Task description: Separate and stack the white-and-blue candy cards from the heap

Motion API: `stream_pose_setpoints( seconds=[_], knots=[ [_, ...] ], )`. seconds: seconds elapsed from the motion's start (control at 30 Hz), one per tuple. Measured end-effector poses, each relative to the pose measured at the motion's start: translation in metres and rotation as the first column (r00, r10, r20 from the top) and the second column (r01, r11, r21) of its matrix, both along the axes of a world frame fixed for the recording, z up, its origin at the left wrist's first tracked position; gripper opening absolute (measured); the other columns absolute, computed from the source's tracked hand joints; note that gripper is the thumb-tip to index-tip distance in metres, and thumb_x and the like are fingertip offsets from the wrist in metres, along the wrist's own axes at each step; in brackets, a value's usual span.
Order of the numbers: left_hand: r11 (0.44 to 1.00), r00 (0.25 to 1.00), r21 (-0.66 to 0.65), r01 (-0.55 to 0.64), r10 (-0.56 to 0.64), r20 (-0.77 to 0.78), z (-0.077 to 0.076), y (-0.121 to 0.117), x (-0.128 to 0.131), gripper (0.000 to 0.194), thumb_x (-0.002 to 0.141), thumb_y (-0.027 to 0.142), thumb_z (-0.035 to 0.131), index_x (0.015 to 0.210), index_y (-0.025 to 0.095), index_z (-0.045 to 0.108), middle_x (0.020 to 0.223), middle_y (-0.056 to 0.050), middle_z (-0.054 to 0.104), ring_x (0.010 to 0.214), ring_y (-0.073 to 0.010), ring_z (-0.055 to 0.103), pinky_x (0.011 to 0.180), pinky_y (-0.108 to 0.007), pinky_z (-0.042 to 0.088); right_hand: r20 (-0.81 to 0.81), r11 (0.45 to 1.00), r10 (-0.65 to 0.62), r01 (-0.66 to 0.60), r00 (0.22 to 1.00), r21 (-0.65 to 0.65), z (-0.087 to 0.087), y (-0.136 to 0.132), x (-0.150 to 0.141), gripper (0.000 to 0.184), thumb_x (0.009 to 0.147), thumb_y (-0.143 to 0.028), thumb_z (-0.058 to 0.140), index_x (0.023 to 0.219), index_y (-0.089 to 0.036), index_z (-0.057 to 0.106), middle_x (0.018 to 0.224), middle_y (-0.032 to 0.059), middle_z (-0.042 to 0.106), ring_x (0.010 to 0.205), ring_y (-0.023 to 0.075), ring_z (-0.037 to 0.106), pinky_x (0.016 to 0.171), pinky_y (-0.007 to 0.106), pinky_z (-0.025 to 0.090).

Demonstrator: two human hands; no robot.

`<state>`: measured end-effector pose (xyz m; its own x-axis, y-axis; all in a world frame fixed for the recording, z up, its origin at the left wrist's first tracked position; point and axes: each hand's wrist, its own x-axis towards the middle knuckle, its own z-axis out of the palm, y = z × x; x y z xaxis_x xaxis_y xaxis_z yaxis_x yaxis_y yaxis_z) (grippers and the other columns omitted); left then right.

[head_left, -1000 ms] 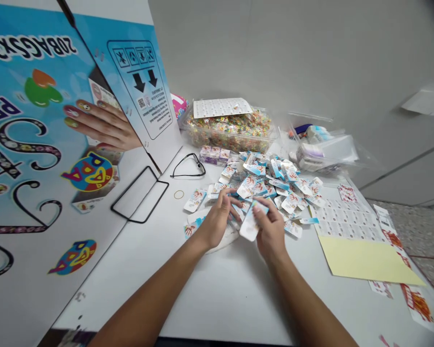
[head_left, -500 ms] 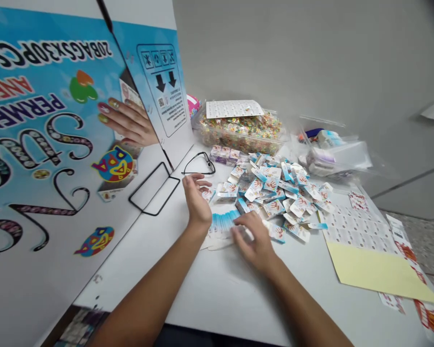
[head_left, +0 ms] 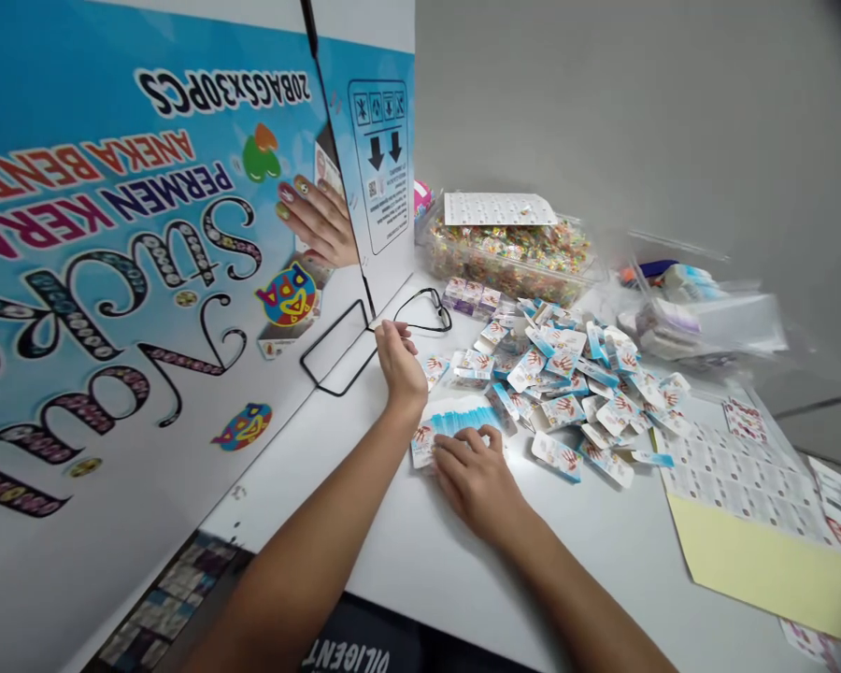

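My left hand point(head_left: 401, 363) is raised above the table near the box flap, its fingers curled together; a small pale spot shows at the fingertips, too small to name. My right hand point(head_left: 473, 477) lies palm down on the near side of a row of small blue-and-white cartons point(head_left: 463, 418), fingers a little apart and touching them. One carton point(head_left: 422, 447) at the row's left end shows its printed hand picture. To the right lies a heap of similar small cartons point(head_left: 564, 374), several with flaps standing up.
A large printed cardboard box point(head_left: 182, 327) walls off the left. Eyeglasses point(head_left: 431, 313) and purple cartons point(head_left: 471, 297) lie behind my hands. Further back stand a clear tub of colourful packets point(head_left: 505, 257) and another clear container point(head_left: 701, 318). Sticker sheets point(head_left: 749, 467) and yellow paper point(head_left: 763, 570) lie at right.
My view has turned left, so everything sits further right. My left hand has lifted slightly toward the box and its fingers have curled. My right hand has moved left along the carton row.
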<state>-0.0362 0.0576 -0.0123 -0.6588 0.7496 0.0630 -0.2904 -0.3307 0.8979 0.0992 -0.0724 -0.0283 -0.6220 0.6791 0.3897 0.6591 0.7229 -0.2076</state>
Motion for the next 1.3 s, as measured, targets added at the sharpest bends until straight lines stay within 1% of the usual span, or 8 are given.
stream_pose_setpoints(
  seconds=[0.2, 0.33, 0.5, 0.63, 0.77, 0.93, 1.07, 1.3],
  knots=[
    [0.979, 0.985, 0.117, 0.165, -0.159, -0.062, 0.023, -0.004, -0.011, 0.046, 0.094, 0.057, 0.041, 0.069, 0.019, 0.051, 0.057, 0.002, 0.044, 0.048, -0.0097, 0.036, 0.045, -0.024, 0.025, -0.447, 0.924, -0.112, 0.258, 0.887, 0.281, -0.002, 0.008, 0.029, 0.035, 0.093, -0.009, 0.054, 0.123, -0.023, 0.062, 0.110, 0.0101, 0.074, 0.096, 0.0235, 0.071, 0.078, 0.040, 0.058],
    [0.918, 0.892, -0.063, 0.392, -0.396, -0.218, 0.037, -0.018, -0.011, 0.050, 0.087, 0.059, 0.055, 0.059, 0.018, 0.051, 0.045, 0.005, 0.033, 0.041, -0.0080, 0.028, 0.043, -0.024, 0.020, -0.575, 0.784, -0.203, 0.483, 0.792, 0.389, 0.014, 0.004, 0.049, 0.047, 0.086, -0.004, 0.063, 0.126, -0.027, 0.063, 0.108, 0.0082, 0.075, 0.093, 0.0236, 0.074, 0.082, 0.039, 0.060],
    [0.340, 0.341, -0.159, 0.927, -0.940, -0.025, 0.038, -0.058, 0.015, 0.062, 0.087, 0.072, 0.043, 0.077, 0.015, 0.067, 0.070, -0.006, 0.065, 0.062, -0.0152, 0.057, 0.057, -0.026, 0.041, -0.417, 0.826, -0.084, 0.297, 0.905, 0.479, 0.026, -0.005, 0.063, 0.057, 0.084, -0.005, 0.066, 0.135, -0.028, 0.056, 0.123, 0.0091, 0.070, 0.102, 0.0268, 0.072, 0.079, 0.042, 0.062],
    [0.191, 0.188, -0.006, 0.982, -0.962, 0.200, 0.031, -0.080, 0.029, 0.052, 0.090, 0.063, 0.048, 0.087, 0.014, 0.065, 0.079, -0.008, 0.066, 0.075, -0.0180, 0.061, 0.074, -0.030, 0.047, -0.267, 0.880, 0.027, 0.104, 0.963, 0.464, 0.022, -0.007, 0.058, 0.050, 0.083, -0.007, 0.067, 0.130, -0.023, 0.059, 0.117, 0.0129, 0.072, 0.088, 0.0246, 0.073, 0.067, 0.038, 0.060],
    [0.191, 0.170, 0.081, 0.978, -0.962, 0.212, 0.020, -0.084, 0.026, 0.046, 0.090, 0.060, 0.050, 0.088, 0.016, 0.061, 0.076, -0.006, 0.062, 0.066, -0.0147, 0.057, 0.066, -0.028, 0.044, -0.367, 0.913, 0.034, 0.120, 0.930, 0.389, 0.021, -0.013, 0.050, 0.048, 0.082, -0.016, 0.065, 0.130, -0.024, 0.059, 0.104, 0.0102, 0.075, 0.079, 0.0244, 0.067, 0.061, 0.039, 0.054],
    [-0.069, -0.067, 0.059, 0.996, -0.997, -0.026, 0.011, -0.087, 0.018, 0.050, 0.078, 0.066, 0.062, 0.079, 0.016, 0.060, 0.073, -0.006, 0.059, 0.069, -0.0186, 0.056, 0.066, -0.031, 0.043, -0.526, 0.942, -0.161, 0.289, 0.835, 0.171, 0.027, -0.016, 0.053, 0.052, 0.087, -0.038, 0.055, 0.138, -0.026, 0.053, 0.144, 0.0135, 0.048, 0.122, 0.0374, 0.051, 0.092, 0.056, 0.044],
    [-0.069, -0.081, -0.118, 0.991, -0.992, -0.098, 0.005, -0.090, 0.015, 0.047, 0.076, 0.061, 0.068, 0.074, 0.015, 0.060, 0.069, -0.004, 0.056, 0.063, -0.0156, 0.051, 0.059, -0.029, 0.038, -0.383, 0.992, -0.116, 0.124, 0.917, -0.002, 0.031, -0.013, 0.054, 0.065, 0.086, -0.049, 0.058, 0.145, -0.026, 0.041, 0.160, 0.0123, 0.022, 0.138, 0.0400, 0.034, 0.107, 0.060, 0.032],
    [0.011, -0.015, -0.152, 0.988, -0.985, -0.170, 0.005, -0.092, 0.020, 0.058, 0.073, 0.071, 0.065, 0.083, 0.015, 0.055, 0.072, 0.000, 0.050, 0.065, -0.0132, 0.046, 0.061, -0.026, 0.038, -0.605, 0.980, -0.175, 0.076, 0.777, -0.186, 0.038, -0.015, 0.049, 0.031, 0.082, -0.024, 0.053, 0.113, -0.022, 0.056, 0.142, 0.0125, 0.046, 0.129, 0.0336, 0.044, 0.104, 0.057, 0.036]
  ],
)
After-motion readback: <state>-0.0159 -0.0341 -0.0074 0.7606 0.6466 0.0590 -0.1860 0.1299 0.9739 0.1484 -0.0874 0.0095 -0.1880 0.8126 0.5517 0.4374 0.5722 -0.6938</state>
